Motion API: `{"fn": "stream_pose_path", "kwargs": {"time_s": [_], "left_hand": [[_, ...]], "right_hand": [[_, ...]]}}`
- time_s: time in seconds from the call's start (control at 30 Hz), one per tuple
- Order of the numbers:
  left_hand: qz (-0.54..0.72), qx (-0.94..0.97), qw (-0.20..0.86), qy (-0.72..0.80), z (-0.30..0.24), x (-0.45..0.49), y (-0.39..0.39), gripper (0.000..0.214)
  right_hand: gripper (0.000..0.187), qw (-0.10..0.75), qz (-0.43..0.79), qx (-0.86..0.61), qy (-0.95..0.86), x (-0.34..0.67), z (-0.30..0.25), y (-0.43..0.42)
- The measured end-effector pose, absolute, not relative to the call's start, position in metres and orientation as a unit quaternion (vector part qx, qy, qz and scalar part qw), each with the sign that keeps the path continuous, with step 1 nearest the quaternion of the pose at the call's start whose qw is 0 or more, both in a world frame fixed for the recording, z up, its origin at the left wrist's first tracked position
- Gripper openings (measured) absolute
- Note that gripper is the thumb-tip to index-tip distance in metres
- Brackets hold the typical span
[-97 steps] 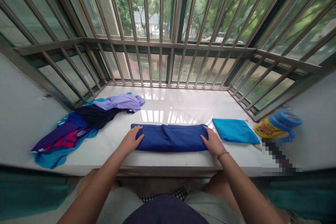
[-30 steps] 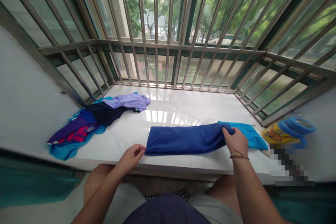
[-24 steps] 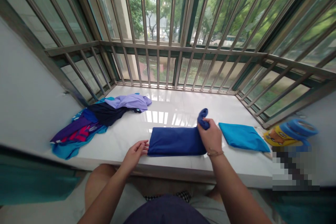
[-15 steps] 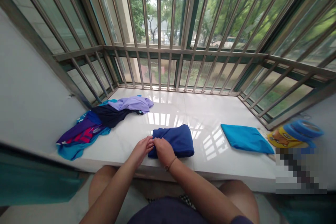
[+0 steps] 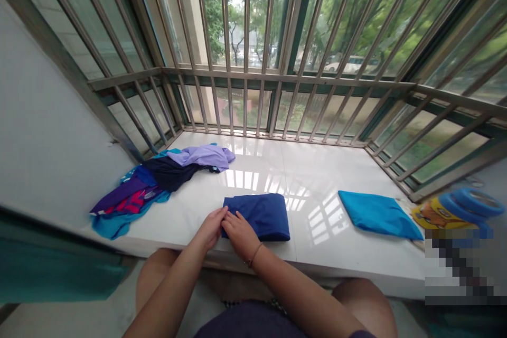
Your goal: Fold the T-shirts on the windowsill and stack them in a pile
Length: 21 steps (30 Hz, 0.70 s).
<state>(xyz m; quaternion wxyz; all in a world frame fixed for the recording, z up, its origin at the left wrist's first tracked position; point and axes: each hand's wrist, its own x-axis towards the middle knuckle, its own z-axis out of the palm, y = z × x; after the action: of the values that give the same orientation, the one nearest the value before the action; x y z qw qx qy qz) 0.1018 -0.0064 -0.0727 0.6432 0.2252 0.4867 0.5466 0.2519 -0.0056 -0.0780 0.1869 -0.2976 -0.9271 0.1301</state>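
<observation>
The dark blue cloth (image 5: pixel 259 215) lies folded into a compact rectangle on the white tiled window ledge (image 5: pixel 317 169), close to its near edge and a little left of the middle. Both of the person's hands meet at the cloth's left end. The right hand (image 5: pixel 241 232) reaches across the body and rests on the near left corner with its fingers (image 5: pixel 237 218) stretched out flat on the fabric, a loose, open grip that closes on nothing. The left hand (image 5: pixel 212 227) sits just beside it, fingertips touching the cloth's left edge; whether its grip pinches the fabric or only presses against it cannot be told from this angle. A thin bracelet (image 5: pixel 254 254) circles the right wrist. To the left and further back on the ledge, well apart from the folded piece, sprawls a loose pile of clothes (image 5: pixel 158 185) in lilac, navy, purple, pink and teal, one corner reaching the wall side. To the right, with bare tile between, lies a light blue folded cloth (image 5: pixel 378 214), flat and neat. Beyond that, at the ledge's far right end, sits a yellow cartoon-printed item (image 5: pixel 433 214) with blue rings (image 5: pixel 469 202) stacked on it. Metal window bars (image 5: pixel 245 63) enclose the ledge on three sides, with green trees visible through them. The person's bare knees show below the ledge's front edge.
</observation>
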Motion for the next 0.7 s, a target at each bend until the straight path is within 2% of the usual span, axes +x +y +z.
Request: {"fn": "stream_pose_path", "kwargs": {"time_s": [0.17, 0.3, 0.43, 0.6, 0.7], "left_hand": [[0.542, 0.242, 0.618, 0.515, -0.063, 0.110, 0.001, 0.036], [0.552, 0.218, 0.639, 0.489, -0.048, 0.119, 0.007, 0.037], [0.551, 0.198, 0.673, 0.453, -0.036, 0.128, 0.011, 0.035], [0.542, 0.171, 0.701, 0.430, -0.032, 0.126, 0.013, 0.030], [0.549, 0.158, 0.694, 0.438, -0.036, 0.120, 0.014, 0.028]], "right_hand": [[0.042, 0.194, 0.108, -0.291, -0.931, 0.267, -0.075, -0.011], [0.042, 0.244, 0.071, -0.287, -0.924, 0.281, -0.058, -0.011], [0.054, 0.270, 0.035, -0.295, -0.916, 0.300, -0.045, -0.015], [0.077, 0.266, 0.007, -0.461, -0.846, 0.343, -0.045, -0.010], [0.080, 0.253, 0.014, -0.541, -0.802, 0.377, -0.049, 0.001]]}}
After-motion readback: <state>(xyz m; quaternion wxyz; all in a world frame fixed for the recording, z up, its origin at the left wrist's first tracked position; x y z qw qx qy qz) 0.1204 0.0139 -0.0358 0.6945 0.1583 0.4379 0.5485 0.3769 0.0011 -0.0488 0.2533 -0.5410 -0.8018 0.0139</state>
